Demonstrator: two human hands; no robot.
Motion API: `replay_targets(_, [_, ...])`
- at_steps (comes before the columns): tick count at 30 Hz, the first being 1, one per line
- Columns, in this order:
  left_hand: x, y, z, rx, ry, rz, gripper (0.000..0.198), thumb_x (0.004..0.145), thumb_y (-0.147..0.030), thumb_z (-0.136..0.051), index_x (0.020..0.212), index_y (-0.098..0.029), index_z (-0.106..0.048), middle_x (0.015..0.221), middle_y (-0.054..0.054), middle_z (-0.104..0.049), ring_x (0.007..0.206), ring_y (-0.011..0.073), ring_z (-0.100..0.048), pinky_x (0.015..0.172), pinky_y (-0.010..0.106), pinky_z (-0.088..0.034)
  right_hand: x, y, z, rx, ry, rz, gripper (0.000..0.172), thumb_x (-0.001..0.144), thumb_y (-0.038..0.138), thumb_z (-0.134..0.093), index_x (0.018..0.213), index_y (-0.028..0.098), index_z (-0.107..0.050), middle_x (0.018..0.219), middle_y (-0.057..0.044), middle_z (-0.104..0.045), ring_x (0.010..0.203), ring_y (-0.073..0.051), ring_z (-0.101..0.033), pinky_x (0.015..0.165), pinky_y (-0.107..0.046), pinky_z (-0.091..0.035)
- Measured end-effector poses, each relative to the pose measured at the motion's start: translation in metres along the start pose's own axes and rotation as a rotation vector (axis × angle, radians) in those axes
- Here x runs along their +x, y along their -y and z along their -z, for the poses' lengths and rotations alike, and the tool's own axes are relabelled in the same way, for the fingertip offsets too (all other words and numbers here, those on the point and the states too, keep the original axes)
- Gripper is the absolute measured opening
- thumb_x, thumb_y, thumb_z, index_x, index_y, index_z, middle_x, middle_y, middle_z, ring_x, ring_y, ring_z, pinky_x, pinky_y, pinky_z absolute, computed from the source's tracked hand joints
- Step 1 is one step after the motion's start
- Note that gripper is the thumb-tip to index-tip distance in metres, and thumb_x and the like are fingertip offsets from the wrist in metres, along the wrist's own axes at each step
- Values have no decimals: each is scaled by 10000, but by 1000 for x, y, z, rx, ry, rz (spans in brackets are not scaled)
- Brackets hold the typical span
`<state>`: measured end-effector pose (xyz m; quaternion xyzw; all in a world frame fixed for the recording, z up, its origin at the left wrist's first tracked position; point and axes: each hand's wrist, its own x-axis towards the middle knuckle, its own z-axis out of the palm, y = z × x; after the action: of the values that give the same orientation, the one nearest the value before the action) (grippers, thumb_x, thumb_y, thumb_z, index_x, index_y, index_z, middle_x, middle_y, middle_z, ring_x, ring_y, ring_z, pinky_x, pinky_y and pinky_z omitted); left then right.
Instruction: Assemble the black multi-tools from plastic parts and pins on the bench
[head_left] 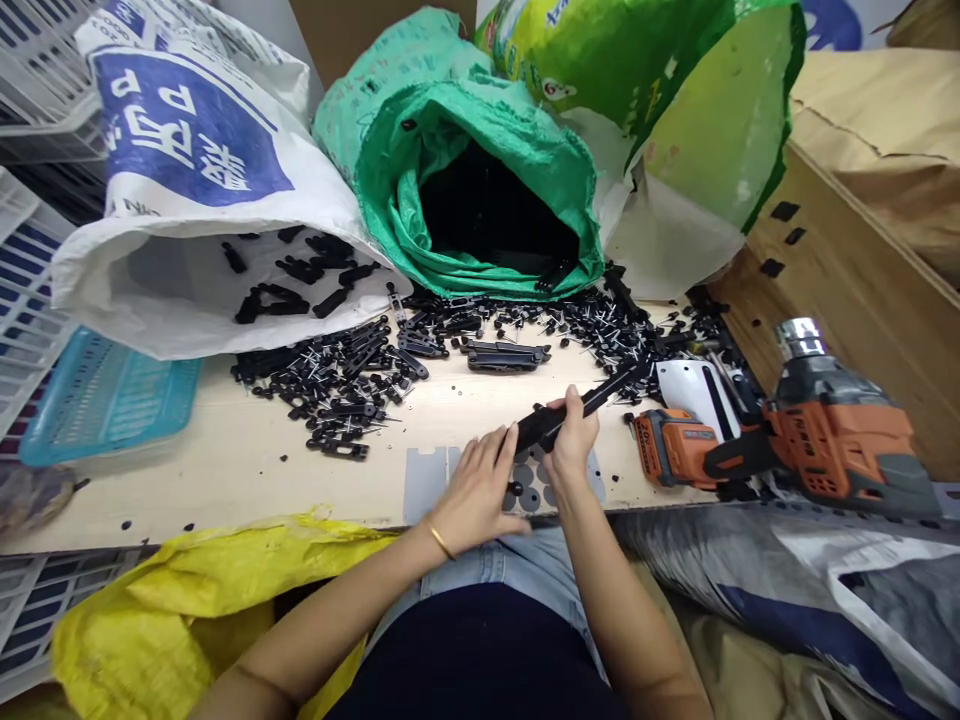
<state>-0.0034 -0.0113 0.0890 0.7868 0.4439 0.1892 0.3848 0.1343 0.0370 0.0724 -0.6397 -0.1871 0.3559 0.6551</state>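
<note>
My right hand [571,432] is closed around a long black jointed part [609,388], which looks like a folded stand or bracket. It slants up to the right above the table. My left hand [480,487] has its fingers stretched out and its thumb apart. Those fingertips lie at the part's lower left end; whether they press on it is unclear. Beneath both hands lies a grey sheet [426,482] with round dark discs. A bundle of black bars [506,355] rests just beyond, among heaps of small black parts with metal pins [349,375].
Along the back stand a white sack [202,150] with black pieces in its mouth, a green sack [390,180] and a bright green bag [720,120]. An orange cordless power tool [840,430] lies right. A blue basket [112,395] sits left, with a yellow sack [210,590] below the edge.
</note>
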Motion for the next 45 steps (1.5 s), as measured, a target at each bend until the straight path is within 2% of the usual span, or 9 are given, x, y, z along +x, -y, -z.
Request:
replay_targets(6, [16,9,-14,265,-217,186,796,755,-226,-612,1414,-110,-182,1068,123,-513,1013,262,-508,881,414,-437,-5,4,25,-326,335,7,448,713,576,-576,897,170,-526,887,-61,-571,772,-171,-561,653,-310,-489])
replay_targets(11, [12,23,10,223,-116,85,314,739,-197,-599,1046,-161,-541,902,44,-509,836,185,-536,735,287,-467,-11,36,78,-861,244,713,576,727,527,-622,1099,117,-467,1163,-187,-433,1148,-303,-404,921,-475,-394])
replay_targets(15, [12,15,26,297,-103,47,125,728,-186,-566,847,-180,-529,867,40,-518,796,180,-530,659,269,-449,-15,79,89,-981,257,1152,464,776,442,-619,1112,159,-469,1131,-159,-481,1124,-284,-444,940,-463,-373])
replay_targets(18, [13,9,35,375,-17,-33,130,711,-178,-551,839,-181,-525,870,52,-537,797,192,-535,656,280,-449,-16,95,83,-1199,562,1294,316,794,391,-608,1013,181,-523,1004,-126,-579,1001,-261,-539,850,-401,-415])
replay_targets(23, [0,9,41,431,191,-253,280,705,-201,-552,984,-170,-544,926,87,-568,861,233,-551,769,339,-452,-25,83,77,-1598,1316,997,165,840,302,-537,762,160,-564,570,-49,-606,478,-161,-543,497,-270,-336])
replay_targets(27, [-26,10,49,167,347,-377,589,726,-220,-518,1300,-231,-386,877,40,-604,763,197,-573,717,305,-454,-41,91,80,-1424,1504,769,167,807,334,-567,741,181,-579,553,-12,-598,440,-126,-508,450,-234,-270])
replay_targets(30, [-54,0,56,-236,412,-323,457,729,-335,-591,1166,-253,-485,785,6,-591,637,144,-539,631,244,-433,-57,98,80,-1150,1612,490,179,772,334,-584,676,186,-562,514,32,-514,421,-75,-420,435,-203,-246])
replay_targets(36, [-89,-28,37,-843,115,221,390,657,-449,-682,911,-225,-487,709,-30,-453,601,100,-412,536,205,-343,-71,69,78,-687,1582,-33,361,782,421,-533,560,175,-390,490,73,-266,437,-31,-237,405,-178,-171])
replay_targets(45, [-66,-39,26,-1314,-291,317,505,713,-529,-632,1128,-271,-510,1103,67,-573,1008,246,-557,842,357,-474,-86,61,47,-319,1326,-337,482,797,628,-453,607,193,-369,481,66,-292,444,-52,-264,428,-200,-226])
